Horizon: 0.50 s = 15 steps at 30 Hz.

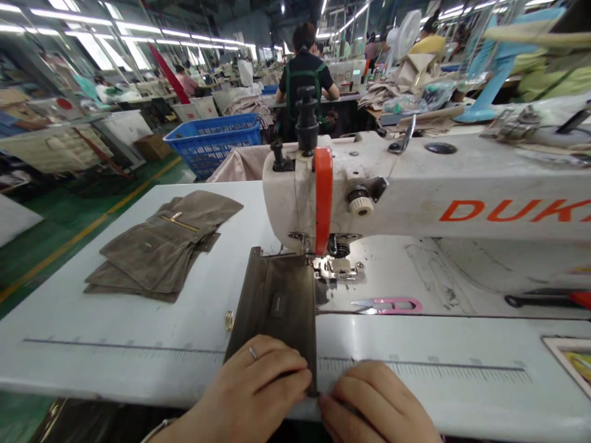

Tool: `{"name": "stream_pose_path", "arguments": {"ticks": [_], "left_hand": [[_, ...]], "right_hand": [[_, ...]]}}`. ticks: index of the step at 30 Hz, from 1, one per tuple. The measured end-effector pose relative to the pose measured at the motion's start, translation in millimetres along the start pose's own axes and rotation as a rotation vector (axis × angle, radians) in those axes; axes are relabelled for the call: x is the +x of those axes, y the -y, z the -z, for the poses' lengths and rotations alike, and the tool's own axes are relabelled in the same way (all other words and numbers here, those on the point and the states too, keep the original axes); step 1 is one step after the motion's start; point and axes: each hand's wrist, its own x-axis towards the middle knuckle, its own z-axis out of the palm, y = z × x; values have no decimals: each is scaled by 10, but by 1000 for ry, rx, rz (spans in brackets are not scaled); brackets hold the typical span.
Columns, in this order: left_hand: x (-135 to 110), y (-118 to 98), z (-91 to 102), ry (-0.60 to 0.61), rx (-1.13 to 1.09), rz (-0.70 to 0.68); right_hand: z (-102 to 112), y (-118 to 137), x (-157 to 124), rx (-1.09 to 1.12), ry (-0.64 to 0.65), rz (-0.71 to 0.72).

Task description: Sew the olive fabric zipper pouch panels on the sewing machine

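A dark olive-brown fabric panel [258,295] with a small label patch lies on the table, its far end at the sewing machine's presser foot [339,267]. My left hand [258,384], a ring on one finger, is closed over the panel's near end, thumb side toward the right edge. Beside it, my right hand [373,400] has its fingers bent together at the panel's near right corner, by the table's front edge; its fingertips are partly hidden. Pink-handled thread snips [392,305] lie right of the panel, and a small metal clasp [229,320] lies to its left.
The white sewing machine [415,184] spans the right side. A stack of brown fabric pieces [157,246], the top one with a zipper, rests at the table's left. Behind stand a blue basket [217,132] and a seated person [305,74]. A printed ruler [429,369] runs along the front.
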Motion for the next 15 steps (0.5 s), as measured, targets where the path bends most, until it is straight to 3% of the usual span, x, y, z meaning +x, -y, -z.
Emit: {"name": "stream_pose_path", "arguments": {"ticks": [4,9,12,15], "left_hand": [[55,-47,75,39,-81,46],[61,-64,67,61,-115,106],[66,-48,78,205,-4,-2],[141,-50,172,413,139,-121]], "right_hand": [[24,-7,66,-39,100,63],[78,-7,65,13,102,67],[263,-151,62,58,213,-7],[482,-455,66,-218,285,-118]]}}
